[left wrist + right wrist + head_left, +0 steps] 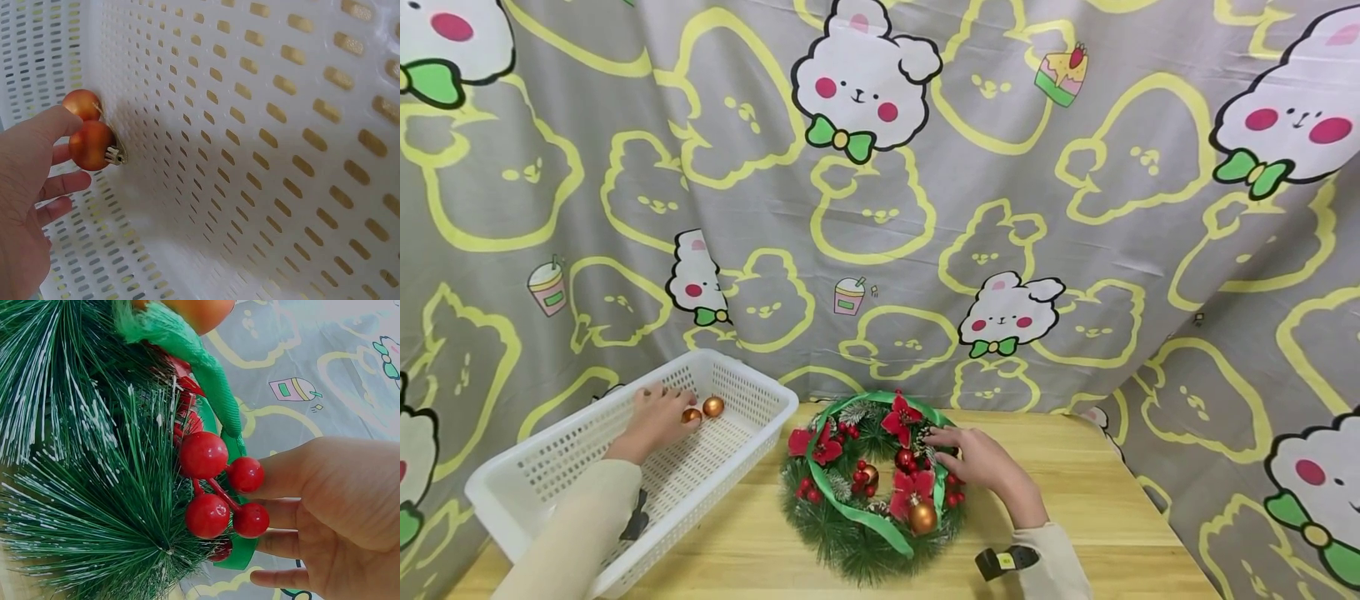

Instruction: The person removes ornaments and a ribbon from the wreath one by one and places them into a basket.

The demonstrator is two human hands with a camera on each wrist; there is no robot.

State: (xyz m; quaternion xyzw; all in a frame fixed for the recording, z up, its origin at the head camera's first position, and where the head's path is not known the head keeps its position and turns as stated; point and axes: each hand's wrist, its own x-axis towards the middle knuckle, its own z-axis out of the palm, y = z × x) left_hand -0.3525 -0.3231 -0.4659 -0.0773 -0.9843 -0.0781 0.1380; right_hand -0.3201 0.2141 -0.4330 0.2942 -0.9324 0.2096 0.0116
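My left hand (658, 417) reaches into a white perforated plastic basket (718, 490). There its thumb and index finger pinch an orange Christmas ball (92, 147) with a gold cap, close to the basket's wall. A second orange ball (712, 406) lies just beyond it. A green Christmas wreath (865, 562) rests on the table, dressed with red flowers (901, 419), red berries, a gold ball (922, 517) and a green ribbon (842, 502). At the wreath's right side is my right hand (981, 460), its fingers extended behind a cluster of red berries (204, 454); whether they touch is partly hidden.
A dark object (637, 518) shows inside the basket near my left sleeve. The wooden table (1075, 517) spreads under the basket and wreath. Behind it hangs a grey curtain (910, 192) with cartoon prints. A black strapped device (1004, 561) sits on the right wrist.
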